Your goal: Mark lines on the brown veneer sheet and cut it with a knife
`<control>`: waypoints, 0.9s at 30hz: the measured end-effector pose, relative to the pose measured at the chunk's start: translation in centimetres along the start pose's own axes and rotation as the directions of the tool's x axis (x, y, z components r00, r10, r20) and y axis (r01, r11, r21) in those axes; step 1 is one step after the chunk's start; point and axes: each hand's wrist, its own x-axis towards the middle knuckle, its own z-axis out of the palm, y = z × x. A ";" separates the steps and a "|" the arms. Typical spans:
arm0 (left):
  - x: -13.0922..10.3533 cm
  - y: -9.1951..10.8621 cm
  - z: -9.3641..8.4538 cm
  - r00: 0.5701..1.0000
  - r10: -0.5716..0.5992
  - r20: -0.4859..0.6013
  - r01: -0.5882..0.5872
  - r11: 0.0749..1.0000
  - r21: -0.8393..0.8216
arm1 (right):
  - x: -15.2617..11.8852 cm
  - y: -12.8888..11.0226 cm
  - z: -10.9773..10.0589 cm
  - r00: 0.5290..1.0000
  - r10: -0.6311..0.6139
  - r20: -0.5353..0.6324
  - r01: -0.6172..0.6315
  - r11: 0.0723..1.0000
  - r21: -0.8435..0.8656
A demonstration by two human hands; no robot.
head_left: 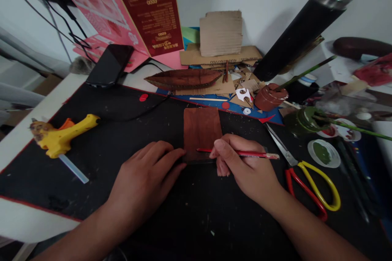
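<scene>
A brown-painted rectangular piece (pixel 202 128), perhaps cardboard, lies flat on the black mat between my hands. My right hand (pixel 245 159) is closed round a red pencil (pixel 252 154), whose tip points left over the lower part of the brown piece. My left hand (pixel 150 171) rests on the mat with its fingers stretched out, the fingertips at the piece's lower left edge. Just right of my right hand lie scissors (pixel 301 171) with one yellow and one red handle loop.
A yellow glue gun (pixel 67 134) lies at left, near a black phone (pixel 110 65). Behind the piece sits a brown boat-shaped model (pixel 183 78) beside cardboard scraps. Paint jars (pixel 271 97), a green paint lid (pixel 324 153) and a leaning black thermos (pixel 301 28) crowd the right.
</scene>
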 end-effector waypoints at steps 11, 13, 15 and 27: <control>0.0 -0.1 0.0 1.000 0.002 -0.008 -0.002 1.000 -0.017 | 0.2 0.0 0.0 1.000 -0.001 -0.015 0.002 0.995 0.100; 0.0 -0.1 0.0 1.000 0.005 -0.007 -0.005 1.000 -0.021 | 0.2 0.0 0.1 0.999 0.005 -0.040 0.002 0.985 0.175; 0.0 -0.2 0.1 1.000 0.003 -0.008 -0.003 1.000 -0.025 | 0.2 0.1 0.1 0.998 0.016 -0.062 -0.002 0.974 0.225; -0.3 -0.4 0.3 1.000 0.004 -0.004 -0.004 1.000 -0.029 | 0.3 0.0 -0.4 0.984 -0.036 -0.173 0.070 0.979 0.193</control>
